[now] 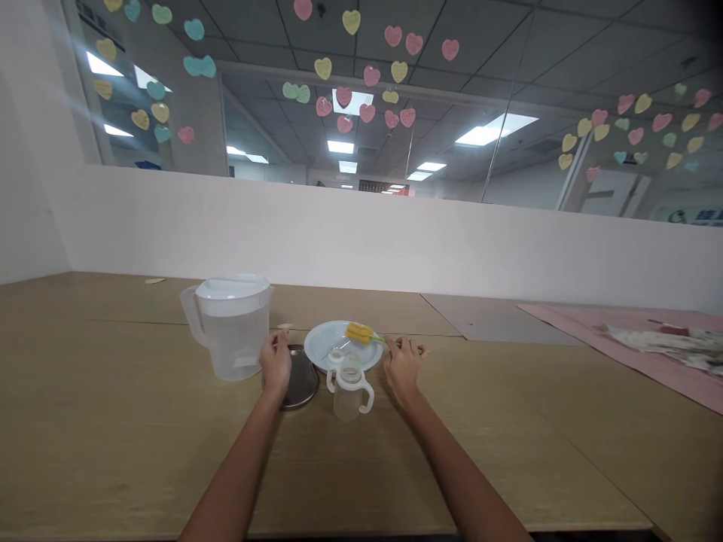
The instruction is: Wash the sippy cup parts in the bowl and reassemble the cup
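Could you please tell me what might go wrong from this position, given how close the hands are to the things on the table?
1. The left hand sits between the translucent plastic water pitcher with a white lid and the shallow metal bowl; a sideways move might bump the pitcher.
2. The small clear handled baby bottle stands lidless between both hands and could tip.
3. The right hand is at the handle of the yellow sponge brush resting on the white round plate; a pull might drag the plate.
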{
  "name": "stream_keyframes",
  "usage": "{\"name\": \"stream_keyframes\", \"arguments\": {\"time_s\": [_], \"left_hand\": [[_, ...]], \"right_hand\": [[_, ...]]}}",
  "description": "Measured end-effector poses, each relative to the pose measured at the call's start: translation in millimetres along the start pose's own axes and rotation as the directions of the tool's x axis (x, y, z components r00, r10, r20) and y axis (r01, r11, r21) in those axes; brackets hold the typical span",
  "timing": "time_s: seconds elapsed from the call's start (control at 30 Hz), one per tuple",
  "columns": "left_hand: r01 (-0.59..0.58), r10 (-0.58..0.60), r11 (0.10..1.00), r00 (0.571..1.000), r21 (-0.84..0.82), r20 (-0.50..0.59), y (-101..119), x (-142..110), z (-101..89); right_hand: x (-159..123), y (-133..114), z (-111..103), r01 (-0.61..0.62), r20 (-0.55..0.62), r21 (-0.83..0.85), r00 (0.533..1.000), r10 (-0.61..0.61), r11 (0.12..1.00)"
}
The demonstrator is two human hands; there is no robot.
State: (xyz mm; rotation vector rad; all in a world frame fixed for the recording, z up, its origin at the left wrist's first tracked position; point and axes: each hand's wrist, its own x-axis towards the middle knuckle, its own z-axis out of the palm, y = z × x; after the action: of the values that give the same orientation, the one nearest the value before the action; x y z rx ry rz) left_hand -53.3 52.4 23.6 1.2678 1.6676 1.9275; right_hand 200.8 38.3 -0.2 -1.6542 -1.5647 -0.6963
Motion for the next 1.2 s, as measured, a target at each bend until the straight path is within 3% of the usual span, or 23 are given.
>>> {"name": "stream_keyframes", "arguments": {"time_s": [0.07, 0.23, 0.5, 0.67, 0.8, 1.0, 1.2], "left_hand": [[-0.019, 0.003, 0.983, 0.996, 0.184, 0.084, -4.9, 2.2, -1.8], [-0.048, -0.023, 0.909, 0.986, 0.414, 0.163, -13.3, 5.9, -9.7], [-0.251, 0.019, 0.678, 0.946, 0.691, 0.325, -6.4, -6.8, -8.5], [-0.353, 0.005, 0.526, 0.911, 0.774, 0.412, -2.9, -13.8, -6.3], [-0.397, -0.008, 0.459, 0.893, 0.795, 0.450, 0.9, -15.6, -8.4], [-0.431, -0.007, 0.422, 0.878, 0.797, 0.479, 8.0, -18.9, -8.9], [-0.435, 0.001, 0.442, 0.875, 0.784, 0.485, 10.3, -19.2, -7.7]], "right_hand": [[-0.2, 1.6, 1.3, 0.028, 0.014, -0.034, 1.000, -0.027, 0.999], [-0.3, -0.7, -0.6, 0.103, -0.024, -0.016, 0.994, -0.104, 0.995], [-0.7, -6.5, -3.5, 0.121, -0.125, 0.076, 0.986, -0.111, 0.990], [-0.9, -7.0, -3.9, 0.131, -0.133, 0.079, 0.984, -0.119, 0.988], [-2.0, -7.8, -3.6, 0.163, -0.153, 0.108, 0.977, -0.145, 0.981], [-2.6, -7.6, -0.9, 0.188, -0.155, 0.166, 0.974, -0.162, 0.968], [-4.6, -8.7, 2.4, 0.239, -0.143, 0.245, 0.967, -0.209, 0.940]]}}
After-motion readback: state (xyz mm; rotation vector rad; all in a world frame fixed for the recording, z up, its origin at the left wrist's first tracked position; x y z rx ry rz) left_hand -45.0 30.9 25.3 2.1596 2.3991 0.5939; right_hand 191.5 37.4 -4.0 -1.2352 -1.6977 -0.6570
